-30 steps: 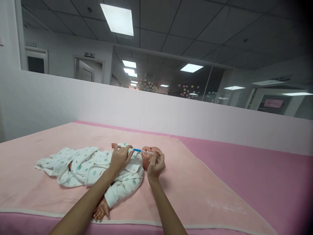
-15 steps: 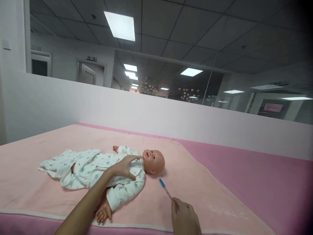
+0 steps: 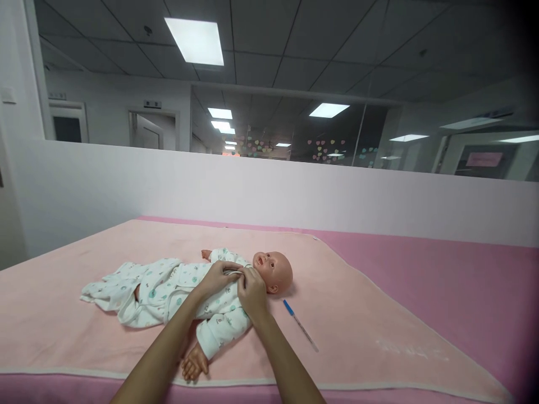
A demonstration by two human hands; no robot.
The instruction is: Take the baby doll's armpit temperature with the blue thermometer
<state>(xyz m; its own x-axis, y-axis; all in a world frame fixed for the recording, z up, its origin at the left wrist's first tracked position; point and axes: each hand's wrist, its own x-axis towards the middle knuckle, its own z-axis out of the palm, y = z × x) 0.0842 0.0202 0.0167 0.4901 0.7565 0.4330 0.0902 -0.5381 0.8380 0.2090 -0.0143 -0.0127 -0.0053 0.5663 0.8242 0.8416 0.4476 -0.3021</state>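
A baby doll [image 3: 275,269] in a white printed romper [image 3: 168,286] lies on its back on a light pink blanket [image 3: 345,314], head to the right. My left hand [image 3: 219,276] rests on the doll's chest, fingers pinching the romper's collar. My right hand [image 3: 251,289] is closed on the same collar just below the doll's chin. A thin thermometer with a blue tip [image 3: 300,324] lies loose on the blanket to the right of the doll, apart from both hands.
The blanket covers a darker pink padded surface [image 3: 455,280]. A low white partition wall [image 3: 295,191] runs behind it, with glass and an office ceiling beyond. The surface's front edge runs along the bottom of the view.
My right hand drew the thermometer away from the doll's mouth, laid it on the blanket and came back to the collar. My left hand stayed on the chest.
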